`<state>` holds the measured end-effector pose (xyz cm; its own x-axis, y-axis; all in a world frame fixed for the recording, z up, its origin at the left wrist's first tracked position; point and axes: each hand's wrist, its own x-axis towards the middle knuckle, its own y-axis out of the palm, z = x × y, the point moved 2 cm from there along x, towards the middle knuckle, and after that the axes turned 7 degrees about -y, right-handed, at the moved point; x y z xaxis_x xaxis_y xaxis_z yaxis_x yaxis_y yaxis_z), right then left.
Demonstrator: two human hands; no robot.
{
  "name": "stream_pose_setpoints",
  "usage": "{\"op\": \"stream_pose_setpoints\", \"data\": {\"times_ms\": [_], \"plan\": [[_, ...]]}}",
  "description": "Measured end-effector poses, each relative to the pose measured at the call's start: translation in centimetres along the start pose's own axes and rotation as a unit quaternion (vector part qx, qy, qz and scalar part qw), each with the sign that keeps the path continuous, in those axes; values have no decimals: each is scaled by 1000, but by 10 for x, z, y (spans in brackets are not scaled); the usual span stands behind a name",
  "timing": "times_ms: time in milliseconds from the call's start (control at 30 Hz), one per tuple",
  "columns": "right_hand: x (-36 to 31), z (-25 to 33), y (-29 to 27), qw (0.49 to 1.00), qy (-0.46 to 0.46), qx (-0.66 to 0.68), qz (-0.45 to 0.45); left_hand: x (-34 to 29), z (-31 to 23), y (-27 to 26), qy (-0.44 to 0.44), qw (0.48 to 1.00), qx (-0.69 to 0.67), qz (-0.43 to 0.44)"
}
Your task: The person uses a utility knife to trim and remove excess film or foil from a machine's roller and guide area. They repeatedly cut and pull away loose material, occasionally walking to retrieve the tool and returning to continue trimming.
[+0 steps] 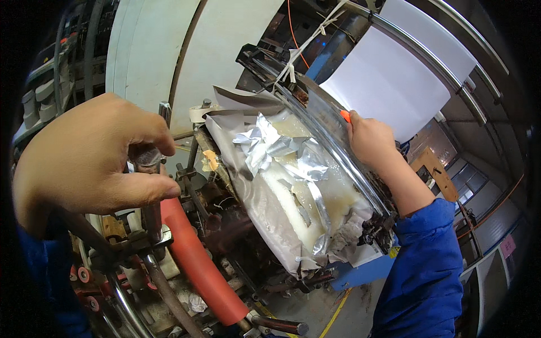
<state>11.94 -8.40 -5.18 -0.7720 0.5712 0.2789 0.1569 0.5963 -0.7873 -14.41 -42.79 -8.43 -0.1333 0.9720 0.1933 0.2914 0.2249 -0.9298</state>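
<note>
My left hand point(93, 160) is at the left, its thumb and forefinger curved apart around a gap. A metal post point(147, 159) shows in that gap; whether the hand touches it I cannot tell. My right hand point(373, 138) is closed at the far right side of the machine, next to a shiny metal roller point(329, 149). A small orange piece point(345, 116), perhaps a tool's handle, sticks out of its fingers; the rest is hidden. Between my hands, a grey sheet-lined trough point(256, 211) holds cloudy, wet, whitish paste point(338, 194) and crumpled silver foil point(265, 143).
A red roller point(197, 259) slants along the lower left beside metal rods and machine parts. White sheet material point(389, 79) hangs over bars at the upper right. Pale panels point(220, 45) stand behind. Shelving point(45, 96) is at far left, and yellow floor tape point(336, 312) lies below.
</note>
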Motion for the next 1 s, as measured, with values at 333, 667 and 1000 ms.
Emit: {"op": "stream_pose_setpoints", "data": {"times_ms": [333,667,1000], "plan": [[51,28,11,999,-48,-10,-16,-2,-1,-3,-26,1000,-8,5],[71,37,17,998,-39,-28,-26,-2,0,2,21,998,35,-43],[103,27,11,997,-50,-57,-32,-3,-3,-1,-9,1000,10,-26]]}}
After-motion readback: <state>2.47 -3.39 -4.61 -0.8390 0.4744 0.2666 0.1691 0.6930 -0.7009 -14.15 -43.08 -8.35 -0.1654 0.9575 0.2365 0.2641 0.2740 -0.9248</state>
